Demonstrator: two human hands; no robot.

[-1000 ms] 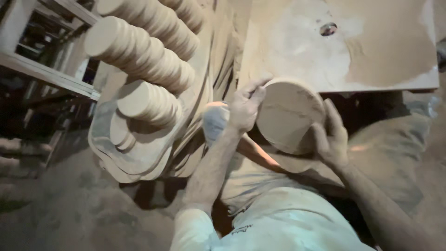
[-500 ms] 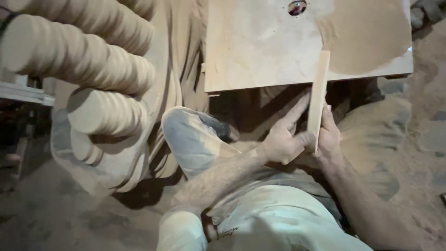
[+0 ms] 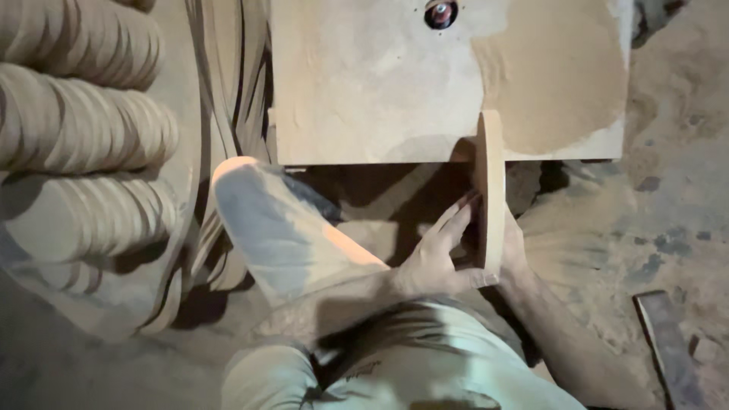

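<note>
I see the wooden disc (image 3: 491, 193) standing on edge, its top against the front edge of the dusty work board (image 3: 364, 91). My left hand (image 3: 437, 254) presses flat on its left face, fingers spread; my right hand (image 3: 515, 247) holds the other face, fingers hidden. Stacked discs (image 3: 83, 129) lie well left
</note>
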